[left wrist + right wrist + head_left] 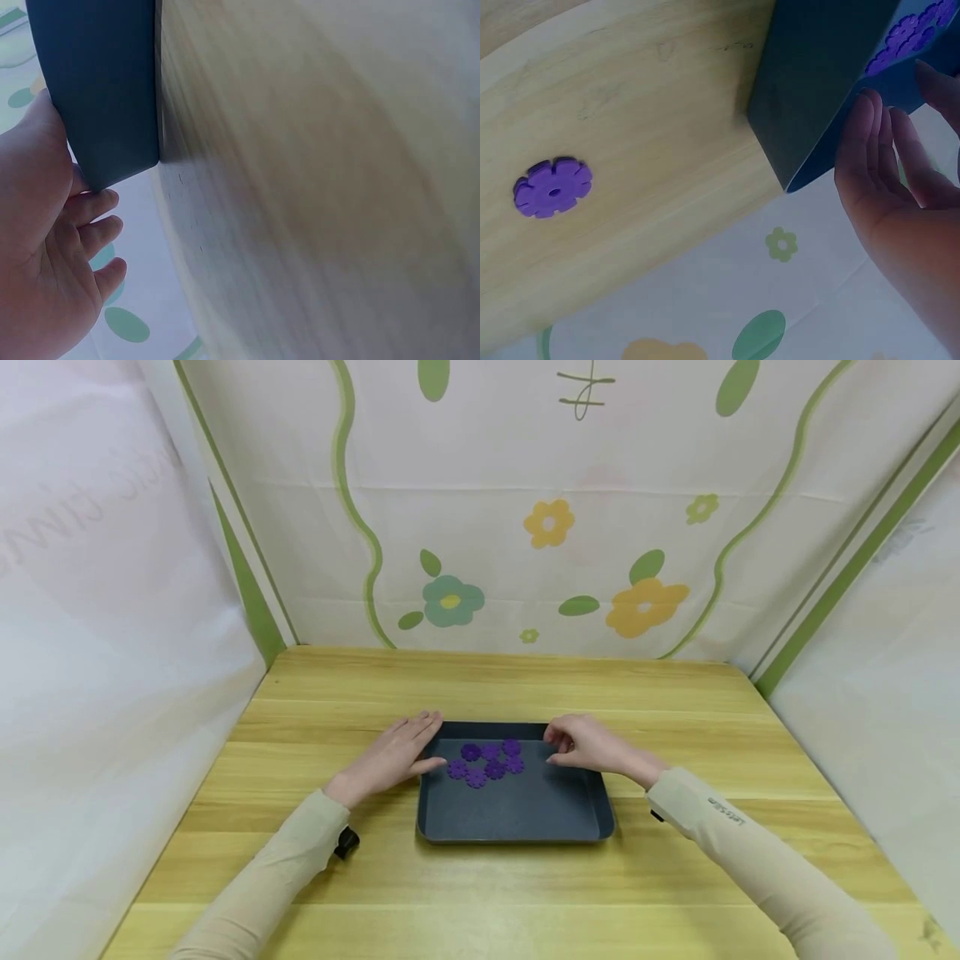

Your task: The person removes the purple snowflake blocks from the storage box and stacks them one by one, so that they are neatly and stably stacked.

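Observation:
A dark blue-grey tray [517, 818] lies on the table, with several purple flower-shaped discs [476, 778] grouped flat in its far left part. My left hand [397, 752] rests on the tray's far left corner, its fingers extended and its thumb reaching over the rim. Over the far right part of the tray hovers my right hand [588, 745], fingers bent and thumb apart, with nothing between them. In the right wrist view another purple flower-shaped disc [553, 187] lies on the table outside the tray; the head view does not show it.
The wooden table [352, 902] runs back to a white fabric wall [480, 468] printed with flowers and green lines. White fabric also hangs at the left and right sides. A small black device [347, 842] is strapped under the left sleeve's cuff.

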Demonstrator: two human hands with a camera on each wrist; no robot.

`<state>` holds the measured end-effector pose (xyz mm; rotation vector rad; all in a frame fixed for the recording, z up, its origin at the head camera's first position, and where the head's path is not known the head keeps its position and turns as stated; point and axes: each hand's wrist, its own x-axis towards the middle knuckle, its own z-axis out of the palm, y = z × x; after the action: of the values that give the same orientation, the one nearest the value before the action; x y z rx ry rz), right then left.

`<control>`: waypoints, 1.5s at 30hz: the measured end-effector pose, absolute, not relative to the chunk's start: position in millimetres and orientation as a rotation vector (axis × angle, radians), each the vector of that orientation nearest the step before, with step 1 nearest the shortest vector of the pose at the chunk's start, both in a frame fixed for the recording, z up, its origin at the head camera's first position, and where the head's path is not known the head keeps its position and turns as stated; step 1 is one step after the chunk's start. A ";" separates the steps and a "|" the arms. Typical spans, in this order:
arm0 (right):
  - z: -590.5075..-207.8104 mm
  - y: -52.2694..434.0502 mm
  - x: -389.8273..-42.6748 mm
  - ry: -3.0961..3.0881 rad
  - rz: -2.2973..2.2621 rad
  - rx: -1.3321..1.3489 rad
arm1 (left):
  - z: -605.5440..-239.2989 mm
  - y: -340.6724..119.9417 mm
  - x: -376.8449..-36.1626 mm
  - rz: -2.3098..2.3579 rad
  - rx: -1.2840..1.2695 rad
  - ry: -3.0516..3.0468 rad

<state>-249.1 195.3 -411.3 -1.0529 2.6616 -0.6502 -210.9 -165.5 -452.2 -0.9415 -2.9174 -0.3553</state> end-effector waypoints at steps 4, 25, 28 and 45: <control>-413.3 190.0 -249.7 2.663 -0.648 -1.053 | -452.4 -165.3 -210.7 -0.355 -0.940 -2.920; -424.2 163.8 -249.8 2.558 -0.633 -1.102 | -453.4 -164.6 -211.4 -0.373 -0.935 -2.927; -424.6 161.0 -250.0 2.548 -0.624 -1.115 | -453.6 -164.6 -211.9 -0.371 -0.938 -2.924; -430.0 151.1 -254.0 2.536 -0.568 -1.128 | -454.5 -165.6 -210.8 -0.345 -0.934 -2.915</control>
<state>-254.0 151.1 -430.0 -1.1284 2.5355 -0.5680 -210.8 -165.6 -454.5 -0.9338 -2.9153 -0.3445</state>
